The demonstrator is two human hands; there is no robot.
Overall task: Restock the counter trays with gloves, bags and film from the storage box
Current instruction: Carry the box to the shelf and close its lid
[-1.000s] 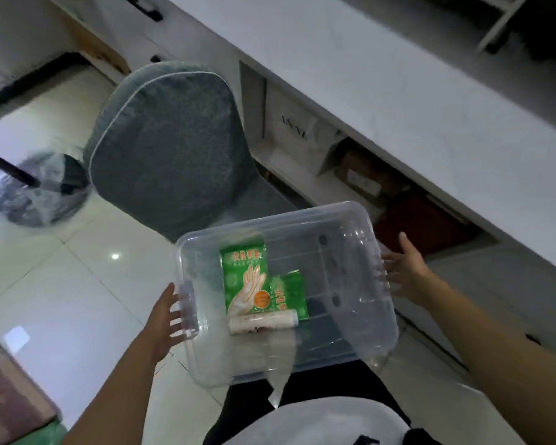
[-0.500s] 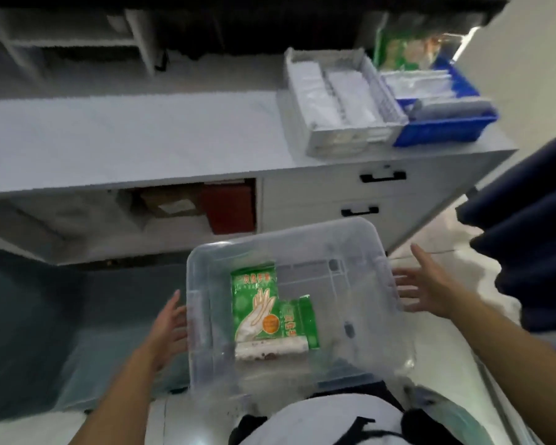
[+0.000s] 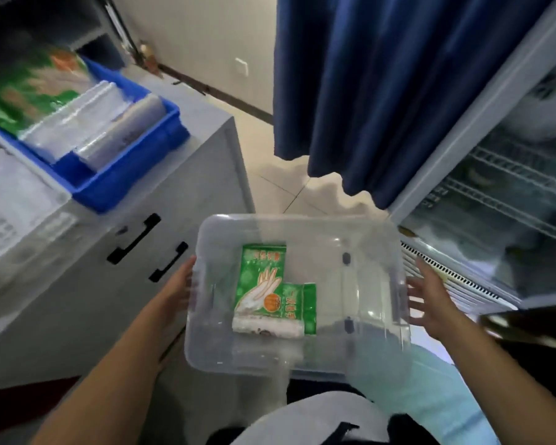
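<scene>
Left hand (image 3: 174, 292) and right hand (image 3: 430, 303) clamped on our clear storage box (image 3: 360, 277) sides | judged light, slippery, flexing | glove packets (image 3: 264, 281) loose inside

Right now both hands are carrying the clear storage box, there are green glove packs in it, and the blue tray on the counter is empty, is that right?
Not quite. The head view shows the blue tray already holding clear packs and a green pack, not empty. The rest stands: the left hand and right hand carry the clear storage box, with green glove packs inside.
</scene>
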